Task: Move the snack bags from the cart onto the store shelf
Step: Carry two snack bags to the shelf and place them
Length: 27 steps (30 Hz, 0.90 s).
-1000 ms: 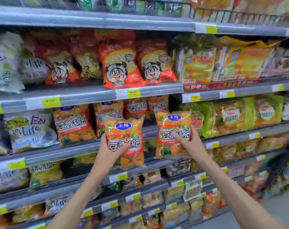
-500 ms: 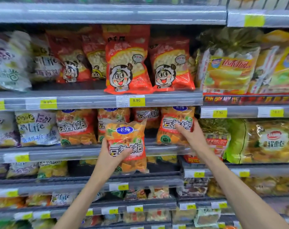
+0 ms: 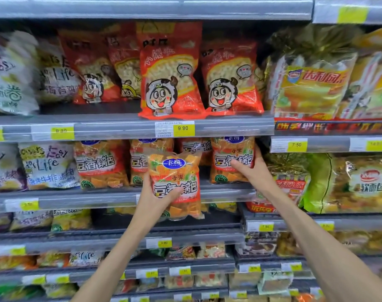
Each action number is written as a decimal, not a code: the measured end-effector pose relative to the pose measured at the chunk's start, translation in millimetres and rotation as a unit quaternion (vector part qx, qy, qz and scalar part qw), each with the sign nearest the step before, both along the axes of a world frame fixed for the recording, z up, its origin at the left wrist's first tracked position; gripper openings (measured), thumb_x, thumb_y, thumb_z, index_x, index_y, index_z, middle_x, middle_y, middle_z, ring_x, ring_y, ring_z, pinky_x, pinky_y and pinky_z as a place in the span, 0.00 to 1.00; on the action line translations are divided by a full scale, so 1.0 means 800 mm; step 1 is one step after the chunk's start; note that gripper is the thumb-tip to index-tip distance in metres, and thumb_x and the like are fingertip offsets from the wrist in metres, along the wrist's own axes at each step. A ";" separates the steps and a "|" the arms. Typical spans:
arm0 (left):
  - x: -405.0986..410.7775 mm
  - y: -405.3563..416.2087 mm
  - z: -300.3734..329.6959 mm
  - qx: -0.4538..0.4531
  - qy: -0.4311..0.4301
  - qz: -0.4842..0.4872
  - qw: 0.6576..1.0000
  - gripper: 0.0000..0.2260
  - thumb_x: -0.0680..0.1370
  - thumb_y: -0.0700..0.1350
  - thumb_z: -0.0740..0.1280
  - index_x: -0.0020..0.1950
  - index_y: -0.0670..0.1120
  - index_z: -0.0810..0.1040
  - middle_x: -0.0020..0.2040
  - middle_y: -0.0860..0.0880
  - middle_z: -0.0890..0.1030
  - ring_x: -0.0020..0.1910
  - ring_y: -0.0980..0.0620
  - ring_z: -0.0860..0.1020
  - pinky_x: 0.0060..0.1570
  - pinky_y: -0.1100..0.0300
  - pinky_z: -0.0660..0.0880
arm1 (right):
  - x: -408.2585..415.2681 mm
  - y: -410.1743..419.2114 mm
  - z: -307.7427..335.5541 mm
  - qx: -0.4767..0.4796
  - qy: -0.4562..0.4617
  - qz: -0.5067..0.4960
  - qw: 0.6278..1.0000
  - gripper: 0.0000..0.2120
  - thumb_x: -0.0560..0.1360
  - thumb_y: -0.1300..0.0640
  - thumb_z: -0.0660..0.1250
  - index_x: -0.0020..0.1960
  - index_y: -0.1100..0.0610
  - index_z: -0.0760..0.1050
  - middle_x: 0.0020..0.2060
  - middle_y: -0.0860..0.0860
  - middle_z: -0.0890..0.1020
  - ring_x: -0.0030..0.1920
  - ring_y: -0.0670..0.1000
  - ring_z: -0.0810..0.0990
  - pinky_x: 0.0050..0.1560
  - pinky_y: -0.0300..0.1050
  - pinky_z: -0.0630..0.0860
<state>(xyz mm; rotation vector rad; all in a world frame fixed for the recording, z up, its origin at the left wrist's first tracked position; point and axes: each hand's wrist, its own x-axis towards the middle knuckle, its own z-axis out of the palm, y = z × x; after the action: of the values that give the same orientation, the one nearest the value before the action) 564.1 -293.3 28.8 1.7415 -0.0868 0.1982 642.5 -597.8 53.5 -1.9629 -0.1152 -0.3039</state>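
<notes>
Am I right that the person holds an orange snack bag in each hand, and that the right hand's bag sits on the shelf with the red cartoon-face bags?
Not quite. The head view shows the right hand setting its orange bag on the shelf below the red cartoon-face bags, among matching orange bags. The left hand does hold another orange bag.

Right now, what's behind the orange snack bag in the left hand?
Behind the orange snack bag: matching orange bags standing on the grey shelf. Their lower parts are covered.

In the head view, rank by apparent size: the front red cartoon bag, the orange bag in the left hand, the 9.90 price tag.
1. Front red cartoon bag.
2. Orange bag in the left hand; nearer the camera, so true size is unsure.
3. 9.90 price tag.
</notes>
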 end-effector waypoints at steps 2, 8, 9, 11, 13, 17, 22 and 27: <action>0.004 -0.008 0.004 0.003 -0.004 -0.004 1.000 0.45 0.69 0.61 0.81 0.79 0.60 0.59 0.67 0.60 0.79 0.62 0.62 0.80 0.68 0.48 0.77 | -0.001 -0.003 -0.001 -0.004 -0.006 -0.005 1.000 0.48 0.74 0.39 0.77 0.85 0.45 0.53 0.71 0.43 0.74 0.69 0.45 0.74 0.70 0.45 0.68; 0.024 -0.037 0.026 0.023 -0.035 0.011 0.999 0.39 0.74 0.52 0.78 0.75 0.62 0.56 0.61 0.74 0.68 0.53 0.86 0.69 0.58 0.78 0.66 | 0.000 -0.012 -0.003 0.012 -0.001 -0.012 1.000 0.47 0.74 0.41 0.78 0.84 0.42 0.53 0.67 0.44 0.79 0.65 0.46 0.80 0.71 0.54 0.77; 0.030 -0.042 0.029 0.020 -0.033 0.013 0.999 0.39 0.75 0.51 0.78 0.76 0.61 0.55 0.59 0.75 0.65 0.51 0.88 0.67 0.59 0.79 0.64 | -0.001 -0.012 -0.002 0.017 0.002 -0.005 1.000 0.47 0.74 0.42 0.77 0.83 0.42 0.53 0.65 0.42 0.79 0.63 0.43 0.81 0.70 0.54 0.78; 0.043 -0.051 0.035 0.017 -0.037 0.017 0.999 0.41 0.75 0.54 0.78 0.80 0.55 0.56 0.61 0.73 0.67 0.57 0.79 0.70 0.68 0.67 0.63 | -0.002 -0.013 -0.003 0.025 0.006 0.003 1.000 0.46 0.74 0.41 0.77 0.83 0.41 0.53 0.64 0.41 0.79 0.62 0.41 0.81 0.69 0.54 0.79; 0.055 -0.059 0.038 0.011 -0.044 0.025 0.999 0.45 0.73 0.58 0.78 0.82 0.51 0.56 0.71 0.63 0.70 0.70 0.61 0.69 0.70 0.58 0.62 | -0.006 -0.013 -0.005 0.014 0.007 0.002 1.000 0.46 0.73 0.36 0.76 0.83 0.42 0.55 0.68 0.41 0.78 0.64 0.41 0.79 0.71 0.52 0.76; 0.068 -0.073 0.040 0.012 -0.039 0.033 0.999 0.49 0.74 0.59 0.77 0.84 0.48 0.50 0.81 0.50 0.63 0.78 0.52 0.63 0.71 0.59 0.58 | -0.011 -0.011 -0.010 0.024 0.007 -0.008 1.000 0.46 0.74 0.33 0.74 0.84 0.44 0.55 0.74 0.45 0.75 0.72 0.48 0.75 0.76 0.54 0.70; 0.077 -0.075 0.040 0.050 -0.046 0.043 0.997 0.46 0.76 0.60 0.74 0.84 0.43 0.53 0.73 0.49 0.68 0.71 0.54 0.67 0.66 0.61 0.62 | -0.011 -0.008 -0.014 0.043 0.006 -0.012 0.999 0.49 0.73 0.31 0.73 0.85 0.44 0.53 0.77 0.44 0.71 0.76 0.47 0.70 0.78 0.52 0.66; 0.082 -0.056 0.035 0.095 -0.032 0.087 0.991 0.49 0.71 0.68 0.74 0.78 0.38 0.60 0.63 0.47 0.75 0.65 0.45 0.76 0.62 0.51 0.76 | -0.011 -0.007 -0.017 0.057 -0.002 -0.017 0.998 0.52 0.71 0.29 0.73 0.85 0.46 0.53 0.78 0.46 0.71 0.77 0.49 0.70 0.78 0.51 0.65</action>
<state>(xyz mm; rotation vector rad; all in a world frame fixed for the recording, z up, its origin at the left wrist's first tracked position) 629.8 -337.7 56.6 1.9330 -0.0001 0.3841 634.1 -603.1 40.3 -1.8523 -0.0650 -0.3304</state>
